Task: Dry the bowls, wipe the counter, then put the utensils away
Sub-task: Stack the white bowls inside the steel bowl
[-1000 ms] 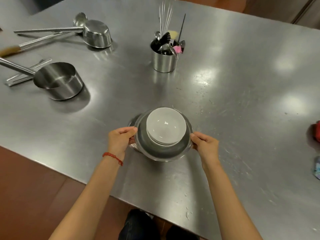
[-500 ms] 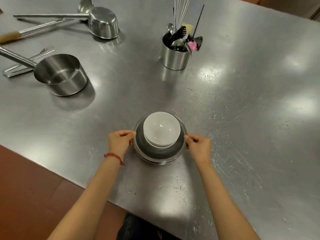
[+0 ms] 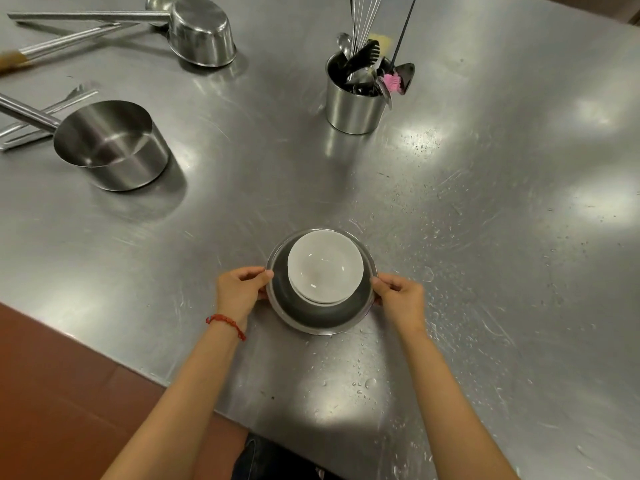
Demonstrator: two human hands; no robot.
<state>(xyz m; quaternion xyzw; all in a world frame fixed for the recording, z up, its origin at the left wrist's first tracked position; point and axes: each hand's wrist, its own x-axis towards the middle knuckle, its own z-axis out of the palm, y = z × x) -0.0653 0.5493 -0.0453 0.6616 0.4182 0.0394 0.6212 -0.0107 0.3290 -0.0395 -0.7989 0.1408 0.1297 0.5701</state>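
Note:
A steel mixing bowl (image 3: 322,315) sits near the front edge of the steel counter (image 3: 485,237). White bowls (image 3: 325,265) are stacked inside it. My left hand (image 3: 240,291) grips the steel bowl's left rim, thumb on top. My right hand (image 3: 401,299) grips its right rim the same way. A steel utensil holder (image 3: 353,105) stands farther back, packed with spoons, a whisk, black tongs and a pink brush. Water drops dot the counter around and to the right of the bowl.
A steel saucepan (image 3: 110,147) lies at the left with tongs (image 3: 45,112) behind its handle. A second saucepan (image 3: 204,36) is upside down at the back left, beside long-handled ladles (image 3: 65,39). The counter's front edge runs diagonally at lower left over a red-brown floor.
The bowl stack has been carried slightly forward and set lower in my view, both hands still on its rim. The camera has moved closer over the counter; the red cloth at right has left the view.

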